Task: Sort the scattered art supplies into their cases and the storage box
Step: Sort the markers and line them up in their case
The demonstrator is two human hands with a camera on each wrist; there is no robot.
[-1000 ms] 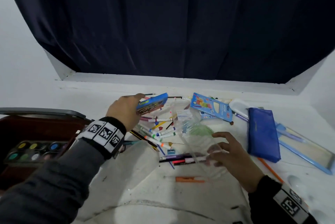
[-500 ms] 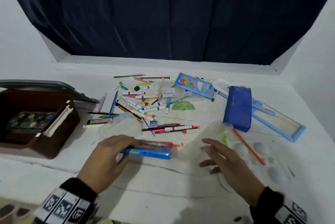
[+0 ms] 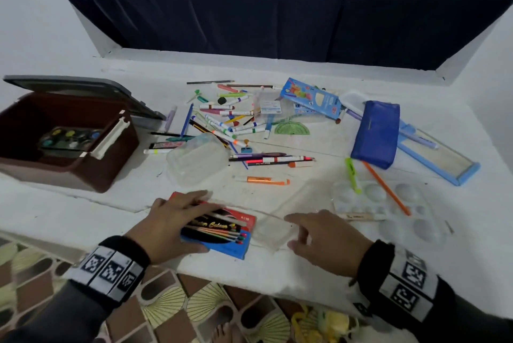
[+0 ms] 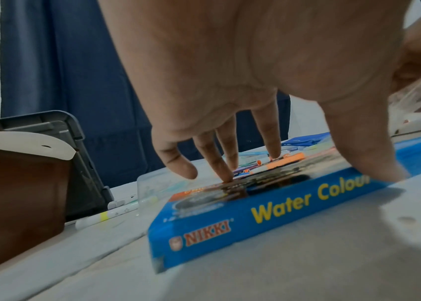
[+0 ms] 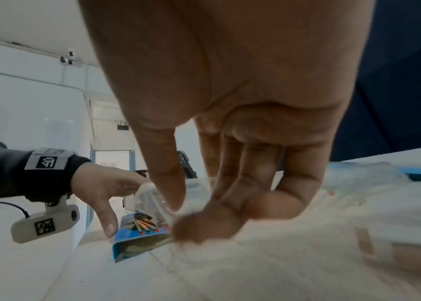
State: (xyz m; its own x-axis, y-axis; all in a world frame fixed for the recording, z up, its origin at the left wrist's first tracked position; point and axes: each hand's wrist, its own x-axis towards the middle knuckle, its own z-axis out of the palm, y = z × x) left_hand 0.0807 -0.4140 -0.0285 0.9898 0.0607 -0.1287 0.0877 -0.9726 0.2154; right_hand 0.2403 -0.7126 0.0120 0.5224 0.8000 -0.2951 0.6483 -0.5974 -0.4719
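A blue "Water Colour" box (image 3: 222, 234) lies flat near the table's front edge. My left hand (image 3: 194, 220) arches over it, straight fingertips on its top and the thumb at its near edge (image 4: 268, 213). Just to its right, my right hand (image 3: 294, 231) pinches the edge of a flat clear plastic case (image 3: 272, 231) between thumb and curled fingers (image 5: 186, 215). The open brown storage box (image 3: 116, 167) stands at the left with a paint palette inside. Scattered markers and pencils (image 3: 227, 120) cover the middle of the table.
A clear tub (image 3: 197, 159) lies upside down beside the storage box. A blue pouch (image 3: 374, 134), a blue-rimmed clear case (image 3: 441, 159), a white mixing palette (image 3: 388, 203) and a coloured-pencil box (image 3: 311, 98) lie to the right. A dark curtain hangs behind.
My left hand carried the water colour box from the far pile to the front edge and laid it flat. My right hand drew back and took the clear case.
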